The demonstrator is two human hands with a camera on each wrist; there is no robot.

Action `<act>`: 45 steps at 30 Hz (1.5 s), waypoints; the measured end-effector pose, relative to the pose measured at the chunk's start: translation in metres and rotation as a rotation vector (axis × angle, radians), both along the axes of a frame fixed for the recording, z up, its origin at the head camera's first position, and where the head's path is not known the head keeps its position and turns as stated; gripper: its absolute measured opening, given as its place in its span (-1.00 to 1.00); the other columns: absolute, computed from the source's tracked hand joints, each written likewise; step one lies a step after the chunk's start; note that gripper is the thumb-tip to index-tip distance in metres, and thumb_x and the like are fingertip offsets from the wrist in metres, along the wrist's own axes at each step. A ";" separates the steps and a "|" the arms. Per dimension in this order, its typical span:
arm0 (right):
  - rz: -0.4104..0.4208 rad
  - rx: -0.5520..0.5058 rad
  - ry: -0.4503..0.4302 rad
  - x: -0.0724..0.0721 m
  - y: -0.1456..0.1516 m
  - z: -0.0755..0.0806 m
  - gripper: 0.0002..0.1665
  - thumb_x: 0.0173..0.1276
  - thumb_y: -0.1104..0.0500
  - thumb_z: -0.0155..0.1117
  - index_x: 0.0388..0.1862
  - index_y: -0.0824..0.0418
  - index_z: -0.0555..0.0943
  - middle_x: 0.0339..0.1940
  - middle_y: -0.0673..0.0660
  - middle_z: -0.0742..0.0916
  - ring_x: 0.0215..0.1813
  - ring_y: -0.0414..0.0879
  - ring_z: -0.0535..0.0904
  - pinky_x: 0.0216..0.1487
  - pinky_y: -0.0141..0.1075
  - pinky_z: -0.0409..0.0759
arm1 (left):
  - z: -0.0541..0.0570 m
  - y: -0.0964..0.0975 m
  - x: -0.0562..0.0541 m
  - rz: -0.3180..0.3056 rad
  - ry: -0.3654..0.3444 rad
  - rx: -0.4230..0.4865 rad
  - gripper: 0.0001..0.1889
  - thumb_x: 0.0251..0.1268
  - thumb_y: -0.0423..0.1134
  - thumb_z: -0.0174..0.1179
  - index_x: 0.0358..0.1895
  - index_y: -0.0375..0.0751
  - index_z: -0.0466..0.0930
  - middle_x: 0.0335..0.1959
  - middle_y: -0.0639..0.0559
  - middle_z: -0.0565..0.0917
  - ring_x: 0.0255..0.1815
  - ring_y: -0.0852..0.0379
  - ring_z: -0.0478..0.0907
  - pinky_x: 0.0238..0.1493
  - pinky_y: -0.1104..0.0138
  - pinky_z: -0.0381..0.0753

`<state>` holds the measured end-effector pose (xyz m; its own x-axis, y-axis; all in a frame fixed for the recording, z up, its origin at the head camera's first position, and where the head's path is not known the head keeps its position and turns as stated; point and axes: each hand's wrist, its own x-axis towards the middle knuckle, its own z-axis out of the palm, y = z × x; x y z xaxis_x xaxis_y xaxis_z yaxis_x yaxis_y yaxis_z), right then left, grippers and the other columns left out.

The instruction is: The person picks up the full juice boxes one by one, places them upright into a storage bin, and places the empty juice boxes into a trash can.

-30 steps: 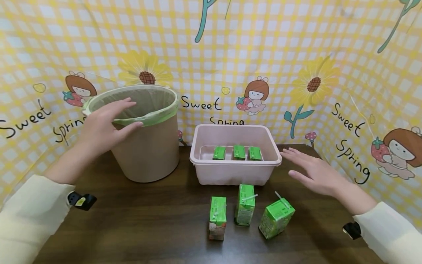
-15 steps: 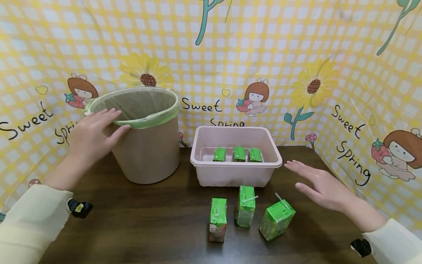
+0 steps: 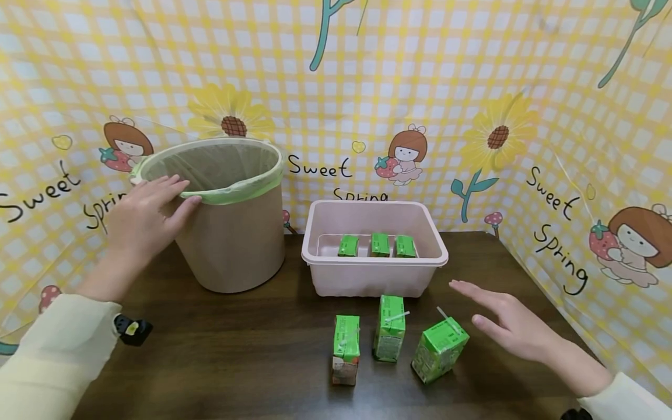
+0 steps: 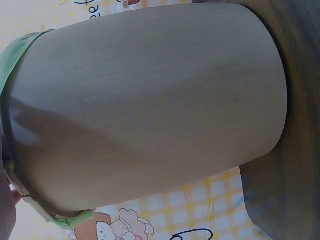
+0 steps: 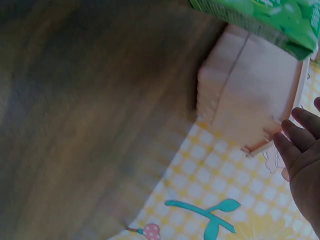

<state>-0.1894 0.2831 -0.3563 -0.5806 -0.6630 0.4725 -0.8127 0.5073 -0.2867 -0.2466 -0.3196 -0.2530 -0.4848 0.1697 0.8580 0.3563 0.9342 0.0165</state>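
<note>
At the near left of the rim of a beige trash bin, my left hand lies with fingers fairly straight and thumb apart. A pale green liner folds over that rim. In the left wrist view the bin fills most of the frame and only a sliver of the hand shows. My right hand hovers above the table, fingers extended and holding nothing. Nearest to it is a tilted-looking green juice box with a straw. Two more juice boxes stand to its left, one in the middle and one leftmost.
Behind the juice boxes sits a pale pink plastic tub; three green-topped cartons are inside it. The dark wooden table meets a yellow checked cloth backdrop at the back and right.
My left hand has drawn back left and down to the bin's rim. My right hand has moved down, away from the tub's corner. The juice boxes stay put.
</note>
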 end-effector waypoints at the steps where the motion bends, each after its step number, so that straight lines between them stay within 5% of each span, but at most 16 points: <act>1: 0.013 -0.019 -0.011 0.001 -0.001 -0.002 -0.42 0.50 0.15 0.06 0.47 0.18 0.31 0.35 0.14 0.51 0.33 -0.01 0.42 0.33 -0.51 0.17 | 0.000 0.000 0.000 0.001 0.010 0.008 -0.59 0.15 -0.05 0.36 0.02 -0.20 0.71 0.04 -0.11 0.67 0.08 -0.16 0.59 0.18 0.00 0.45; 7: 0.080 -0.126 -0.077 0.005 -0.008 -0.014 -0.35 0.58 -0.13 -0.13 0.47 0.20 0.30 0.37 0.12 0.49 0.35 -0.03 0.40 0.32 -0.50 0.20 | -0.001 0.001 -0.003 0.009 0.048 0.031 -0.63 0.18 -0.03 0.34 -0.04 -0.20 0.74 -0.02 -0.10 0.70 0.03 -0.13 0.63 0.18 0.06 0.47; 13: 0.124 -0.163 -0.171 0.005 -0.009 -0.026 -0.18 0.44 -0.25 0.07 0.48 0.22 0.27 0.36 0.12 0.50 0.34 0.00 0.43 0.28 -0.42 0.32 | 0.001 0.002 -0.003 0.022 0.055 0.040 -0.64 0.19 -0.03 0.33 -0.07 -0.21 0.75 -0.04 -0.11 0.71 0.00 -0.14 0.64 0.11 0.01 0.51; 18: 0.106 -0.164 -0.287 0.003 -0.009 -0.032 0.03 0.10 -0.05 0.52 0.49 0.16 0.25 0.34 0.09 0.52 0.29 0.01 0.48 0.17 -0.27 0.48 | 0.001 0.001 -0.002 0.020 0.047 0.045 -0.66 0.17 -0.07 0.36 -0.08 -0.22 0.75 -0.05 -0.12 0.71 0.00 -0.15 0.64 0.13 0.01 0.50; 21: 0.094 -0.169 -0.335 0.002 -0.010 -0.036 0.12 -0.06 0.15 0.61 0.48 0.16 0.26 0.33 0.08 0.54 0.28 -0.08 0.49 0.07 -0.24 0.55 | 0.001 0.001 -0.002 0.012 0.049 0.047 -0.66 0.15 -0.08 0.37 -0.08 -0.22 0.76 -0.05 -0.12 0.71 -0.01 -0.16 0.64 0.13 0.00 0.50; 35: 0.123 -0.312 -0.511 0.002 -0.016 -0.043 -0.17 0.05 0.35 0.53 0.33 0.27 0.41 0.19 0.05 0.63 0.00 -0.11 0.61 -0.15 -0.26 0.63 | 0.000 0.001 -0.002 0.017 0.034 0.047 -0.67 0.14 -0.11 0.38 -0.09 -0.22 0.76 -0.06 -0.12 0.71 -0.03 -0.16 0.64 -0.02 -0.09 0.55; 45: 0.153 -0.368 -0.601 0.004 -0.017 -0.047 -0.29 0.08 0.40 0.50 0.24 0.32 0.46 0.11 0.06 0.65 -0.13 -0.15 0.61 -0.30 -0.21 0.67 | 0.002 0.003 -0.001 0.026 -0.003 0.046 -0.66 0.18 -0.07 0.36 -0.06 -0.21 0.75 -0.02 -0.11 0.70 0.03 -0.14 0.63 0.11 -0.01 0.50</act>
